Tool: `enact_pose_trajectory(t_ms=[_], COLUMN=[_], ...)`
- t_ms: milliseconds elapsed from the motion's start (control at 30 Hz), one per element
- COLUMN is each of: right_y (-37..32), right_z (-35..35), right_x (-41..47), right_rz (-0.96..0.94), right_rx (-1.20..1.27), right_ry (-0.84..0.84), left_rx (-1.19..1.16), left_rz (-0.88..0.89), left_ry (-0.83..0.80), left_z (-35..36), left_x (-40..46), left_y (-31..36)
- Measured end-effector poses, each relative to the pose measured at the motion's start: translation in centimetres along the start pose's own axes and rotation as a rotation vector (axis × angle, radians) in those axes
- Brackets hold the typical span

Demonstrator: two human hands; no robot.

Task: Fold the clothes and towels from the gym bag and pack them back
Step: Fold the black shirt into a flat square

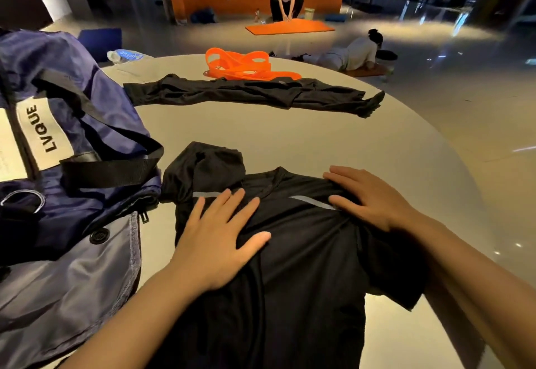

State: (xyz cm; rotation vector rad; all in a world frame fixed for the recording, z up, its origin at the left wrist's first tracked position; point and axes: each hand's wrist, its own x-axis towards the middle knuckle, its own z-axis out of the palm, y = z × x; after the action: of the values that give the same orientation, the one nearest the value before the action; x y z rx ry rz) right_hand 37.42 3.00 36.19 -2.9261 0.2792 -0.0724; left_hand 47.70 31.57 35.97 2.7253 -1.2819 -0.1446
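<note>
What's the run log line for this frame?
left hand: flat on shirt | right hand: flat on shirt | bag: beside

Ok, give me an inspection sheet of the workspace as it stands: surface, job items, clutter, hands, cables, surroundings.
Surface: round grey table, glossy.
Job's things: black shirt spread flat at near edge, one sleeve bunched up; black leggings laid out across far side, unfolded; blue gym bag on the left, open.
Clutter: orange straps heaped behind the leggings.
Hands: left hand and right hand both flat on the shirt's shoulders.
Cables: nothing seen.
Surroundings: two people on the floor beyond, one kneeling at an orange mat.
</note>
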Motion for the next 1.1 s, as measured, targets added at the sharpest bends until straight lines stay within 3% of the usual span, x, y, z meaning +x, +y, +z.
enact_pose_trajectory(t_ms=[333, 500, 633, 733, 933, 1100], right_y=[2.2, -0.9, -6.0, -4.0, 2.9, 4.2], right_z=[-0.5, -2.5, -0.7, 1.4, 0.0, -0.4], right_x=[-0.4, -0.5, -0.3, -0.7, -0.4, 0.1], right_rz=[0.041, 0.134, 0.136, 0.299, 0.343, 0.306], right_rx=[-0.085, -0.458, -0.167, -0.093, -0.109, -0.129], right_ry=[-0.085, -0.084, -0.023, -0.043, -0.079, -0.088], left_rx=[-0.023, -0.012, -0.043, -0.039, 0.0, 0.033], left_rz=[-0.181, -0.199, -0.188, -0.162, -0.242, -0.193], left_ry=[0.031, 0.019, -0.009, -0.005, 0.018, 0.008], left_z=[-0.2, 0.1, 0.4, 0.8, 0.5, 0.8], left_x=[-1.7, -1.4, 0.8, 1.7, 0.7, -1.7], left_y=[-0.8, 2.2, 5.8, 6.3, 2.0, 0.6])
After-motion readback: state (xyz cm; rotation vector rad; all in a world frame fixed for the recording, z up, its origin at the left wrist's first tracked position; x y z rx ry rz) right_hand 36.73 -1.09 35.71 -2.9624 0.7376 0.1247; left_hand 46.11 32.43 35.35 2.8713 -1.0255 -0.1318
